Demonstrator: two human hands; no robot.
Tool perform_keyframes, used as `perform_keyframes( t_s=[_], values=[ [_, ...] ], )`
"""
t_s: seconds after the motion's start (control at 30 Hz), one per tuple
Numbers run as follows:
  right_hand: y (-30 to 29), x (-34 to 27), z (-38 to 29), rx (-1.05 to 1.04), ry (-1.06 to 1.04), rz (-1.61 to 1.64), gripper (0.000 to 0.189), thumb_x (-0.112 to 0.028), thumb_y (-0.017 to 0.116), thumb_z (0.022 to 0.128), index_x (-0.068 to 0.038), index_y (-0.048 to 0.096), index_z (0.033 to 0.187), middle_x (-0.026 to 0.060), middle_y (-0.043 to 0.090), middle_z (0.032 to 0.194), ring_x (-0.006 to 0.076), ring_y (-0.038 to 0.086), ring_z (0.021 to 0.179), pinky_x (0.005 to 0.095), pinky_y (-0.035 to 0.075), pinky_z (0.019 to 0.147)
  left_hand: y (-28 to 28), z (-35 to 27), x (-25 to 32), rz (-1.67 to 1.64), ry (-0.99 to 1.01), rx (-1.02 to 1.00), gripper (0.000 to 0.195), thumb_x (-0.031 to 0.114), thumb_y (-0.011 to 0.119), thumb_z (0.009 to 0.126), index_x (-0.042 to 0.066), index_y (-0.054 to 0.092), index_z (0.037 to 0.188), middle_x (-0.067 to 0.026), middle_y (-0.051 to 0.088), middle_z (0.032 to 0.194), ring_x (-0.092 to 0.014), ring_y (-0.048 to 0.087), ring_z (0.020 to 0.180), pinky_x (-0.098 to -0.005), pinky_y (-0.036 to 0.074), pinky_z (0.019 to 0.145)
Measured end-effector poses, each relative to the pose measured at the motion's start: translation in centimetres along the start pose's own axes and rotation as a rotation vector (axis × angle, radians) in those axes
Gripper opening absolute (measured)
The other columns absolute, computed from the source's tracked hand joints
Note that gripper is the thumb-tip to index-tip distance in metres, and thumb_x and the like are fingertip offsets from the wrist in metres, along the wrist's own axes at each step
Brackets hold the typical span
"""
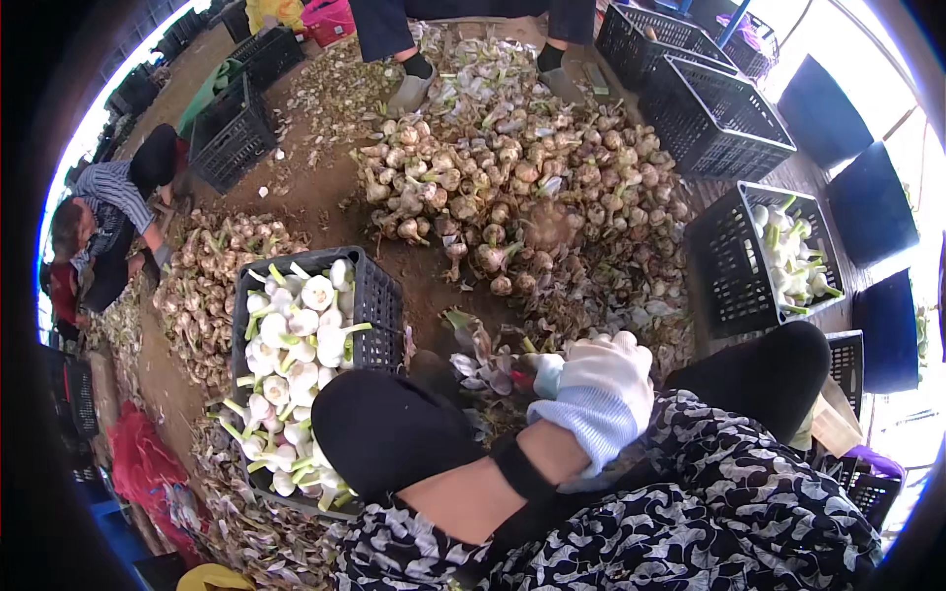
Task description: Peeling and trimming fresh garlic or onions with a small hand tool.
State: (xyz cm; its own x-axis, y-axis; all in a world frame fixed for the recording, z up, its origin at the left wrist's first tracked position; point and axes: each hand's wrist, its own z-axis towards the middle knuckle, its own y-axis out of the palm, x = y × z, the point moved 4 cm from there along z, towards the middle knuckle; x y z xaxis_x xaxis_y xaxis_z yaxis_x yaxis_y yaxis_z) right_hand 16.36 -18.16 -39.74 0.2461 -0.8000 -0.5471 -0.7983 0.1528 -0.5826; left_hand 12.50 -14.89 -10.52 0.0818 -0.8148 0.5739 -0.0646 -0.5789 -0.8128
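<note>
My left hand [606,384], in a white and pale blue knitted glove, hangs between my knees with its fingers curled. What it may hold is hidden beneath it. My right hand is mostly covered by the left; a bit of pale fabric [584,484] below the left wrist may be its glove. Dry garlic skins [491,369] and a small red thing [523,380] lie close to the left glove. By my left knee stands a black plastic crate [380,314] heaped with trimmed white garlic bulbs [303,321]. Ahead, untrimmed garlic bulbs [510,173] form a wide pile.
On the right, another black crate [720,258] holds trimmed garlic, near further crates [709,118]. A person's shoes [410,92] stand beyond the pile. At left, another person [111,214] bends beside a second garlic pile [222,273]. Red netting [148,451] lies lower left.
</note>
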Motion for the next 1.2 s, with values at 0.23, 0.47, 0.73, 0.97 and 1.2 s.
perform_keyframes(
  t_s=[0.23,0.47,0.73,0.97,1.2],
  values=[
    [-3.8,-3.3,0.8,0.031,-0.086,-0.087,0.036,-0.010,0.053,0.080,-0.011,0.060,0.116,0.0202,0.064,0.103,0.0358,0.060,0.099,0.0388,0.049,0.084,0.6,0.6,0.7,0.005,-0.058,0.016,0.018,0.024,0.059,0.080,0.008,0.065,0.088,-0.0100,0.060,0.097,-0.027,0.060,0.091,-0.0394,0.046,0.082],
    [-4.6,-5.3,4.1,-0.021,-0.373,-0.193,0.033,-0.015,0.056,0.080,-0.007,0.061,0.112,0.0194,0.064,0.103,0.0369,0.061,0.098,0.0405,0.050,0.082,1.1,0.6,1.1,-0.103,0.088,0.011,0.020,0.020,0.059,0.080,0.004,0.062,0.092,-0.0122,0.060,0.093,-0.030,0.059,0.088,-0.0400,0.046,0.082],
    [-8.8,-3.9,12.6,0.020,-0.293,-0.460,0.041,-0.011,0.061,0.077,0.002,0.054,0.115,0.0236,0.063,0.101,0.0368,0.061,0.097,0.0399,0.050,0.081,0.0,0.4,-1.6,-0.206,-0.014,0.043,0.019,0.017,0.060,0.078,0.004,0.062,0.092,-0.0123,0.060,0.095,-0.032,0.059,0.087,-0.0418,0.046,0.083],
    [-5.2,-1.5,11.8,-0.114,-0.205,-0.602,0.035,-0.006,0.060,0.074,0.004,0.060,0.107,0.0246,0.060,0.109,0.0375,0.061,0.097,0.0388,0.051,0.081,-0.3,0.1,-2.9,-0.245,-0.031,0.030,0.020,0.017,0.061,0.078,0.004,0.064,0.092,-0.0124,0.062,0.095,-0.032,0.060,0.086,-0.0411,0.047,0.083],
    [0.9,-1.4,3.6,-0.101,-0.239,-0.566,0.025,-0.019,0.052,0.084,-0.006,0.071,0.094,0.0167,0.067,0.098,0.0322,0.066,0.089,0.0394,0.053,0.076,-0.1,-0.1,-2.3,-0.208,0.008,-0.019,0.018,0.017,0.064,0.076,0.007,0.065,0.091,-0.0083,0.062,0.094,-0.031,0.060,0.084,-0.0409,0.048,0.082]
  ],
)
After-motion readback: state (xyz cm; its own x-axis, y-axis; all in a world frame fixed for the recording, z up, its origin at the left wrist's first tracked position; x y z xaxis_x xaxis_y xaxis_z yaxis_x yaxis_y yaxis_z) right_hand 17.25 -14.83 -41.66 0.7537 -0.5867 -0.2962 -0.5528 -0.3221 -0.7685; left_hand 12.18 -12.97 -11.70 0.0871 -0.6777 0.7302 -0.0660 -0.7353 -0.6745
